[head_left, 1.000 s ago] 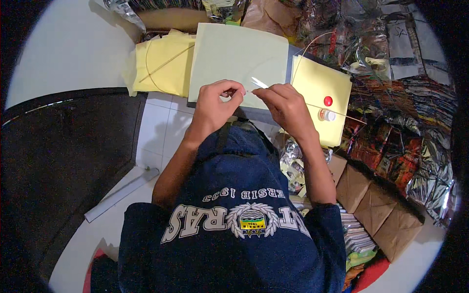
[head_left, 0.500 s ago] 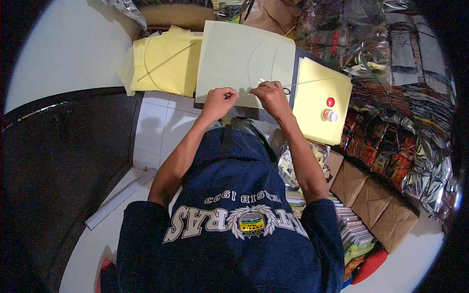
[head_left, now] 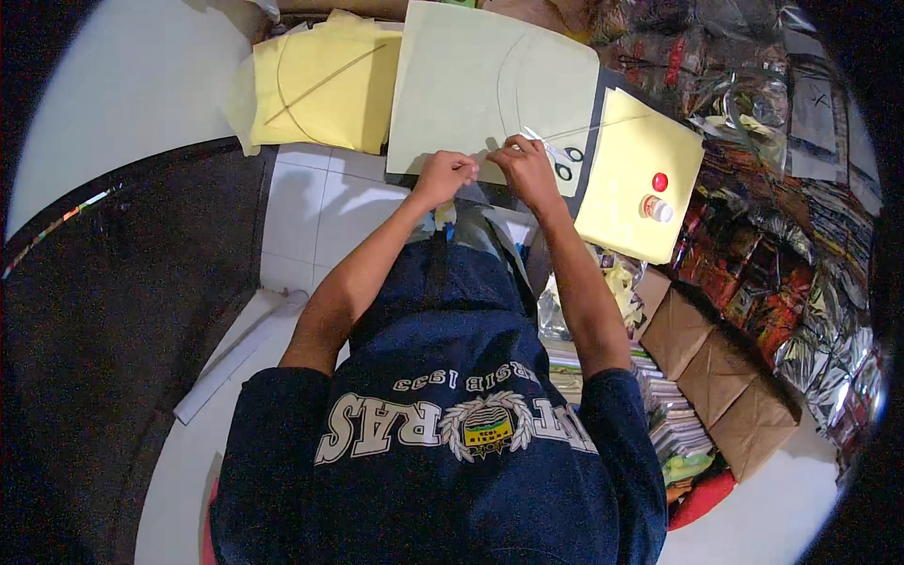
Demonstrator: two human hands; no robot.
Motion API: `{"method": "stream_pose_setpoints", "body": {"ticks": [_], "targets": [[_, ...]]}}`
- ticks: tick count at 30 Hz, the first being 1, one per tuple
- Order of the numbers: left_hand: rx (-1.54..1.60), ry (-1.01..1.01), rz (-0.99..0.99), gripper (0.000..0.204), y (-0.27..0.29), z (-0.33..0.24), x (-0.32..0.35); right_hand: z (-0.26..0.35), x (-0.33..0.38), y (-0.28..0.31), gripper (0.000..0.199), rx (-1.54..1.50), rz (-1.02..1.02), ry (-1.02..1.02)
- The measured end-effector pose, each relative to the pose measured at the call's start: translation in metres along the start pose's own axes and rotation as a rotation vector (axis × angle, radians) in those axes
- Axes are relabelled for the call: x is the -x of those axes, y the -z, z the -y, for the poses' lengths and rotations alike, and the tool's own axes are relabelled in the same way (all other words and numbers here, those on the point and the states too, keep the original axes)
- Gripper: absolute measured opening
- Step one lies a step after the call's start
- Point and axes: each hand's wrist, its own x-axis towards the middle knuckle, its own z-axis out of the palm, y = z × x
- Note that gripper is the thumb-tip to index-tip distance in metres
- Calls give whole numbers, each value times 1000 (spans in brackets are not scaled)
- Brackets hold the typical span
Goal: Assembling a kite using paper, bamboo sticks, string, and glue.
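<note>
My left hand (head_left: 447,179) is closed in a pinch at the near edge of a large pale sheet (head_left: 443,85). Whatever sits between its fingertips is too small to make out. Close by on the right, my right hand (head_left: 525,171) is closed on thin sticks. A straight thin stick (head_left: 612,123) runs from it toward the right, over yellow paper. A thin curved strip (head_left: 501,83) arches away from the same hand across the pale sheet, its shadow beside it. Scissors with dark handles (head_left: 565,171) lie just right of my right hand, blades partly hidden by the fingers.
Yellow sheets (head_left: 367,122) at the left carry a crossed straight stick and bent stick (head_left: 325,87). On the right yellow stack (head_left: 626,221) are a red cap (head_left: 660,182) and a small white-topped bottle (head_left: 656,208). Wrapped bundles (head_left: 744,254) crowd the right side; a dark panel (head_left: 132,311) stands left.
Both hands have shifted slightly right in the picture, as the view moved. The scissors, mostly covered by my right hand before, now show their handles. The curved strip has tilted.
</note>
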Motion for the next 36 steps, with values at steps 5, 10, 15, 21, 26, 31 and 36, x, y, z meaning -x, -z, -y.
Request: {"method": "stream_pose_setpoints", "body": {"ticks": [5, 10, 15, 21, 26, 31, 36], "targets": [[42, 86, 42, 20, 0, 5, -3, -3, 5, -4, 30, 11, -24, -14], [112, 217, 55, 20, 2, 9, -3, 8, 36, -5, 26, -138, -296, -285], [189, 260, -24, 22, -3, 8, 2, 37, 128, -34, 21, -640, -306, -814], [285, 341, -23, 27, -1, 3, 6, 14, 175, -73, 38, -1733, -828, -1442], [237, 330, -10, 27, 2, 7, 15, -13, 159, -61, 30, -2095, -1031, -1390], [194, 306, 11, 25, 2, 15, 26, -22, 152, -59, 23, -2093, -989, -1250], [57, 299, 38, 24, 1, 17, 42, -26, 137, -49, 17, -1868, -962, -1191]]}}
